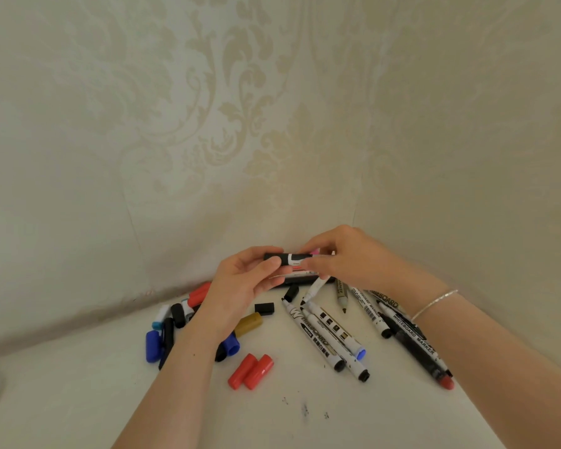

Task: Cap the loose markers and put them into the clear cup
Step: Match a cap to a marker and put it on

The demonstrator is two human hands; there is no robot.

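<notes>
Filling the corner under damask-patterned wallpaper (240,108), a white desk (78,400) carries ink specks near its front edge. Above the two red caps (251,372), the left hand (240,286) pinches a black cap (276,258) and the right hand (340,259) grips a white marker (294,259), cap meeting tip. Right of the red caps lie about seven loose markers (331,338); left, blue and black caps (162,338). No clear cup is in view.

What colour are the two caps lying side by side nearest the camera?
Red caps, clearest in the head view.
</notes>
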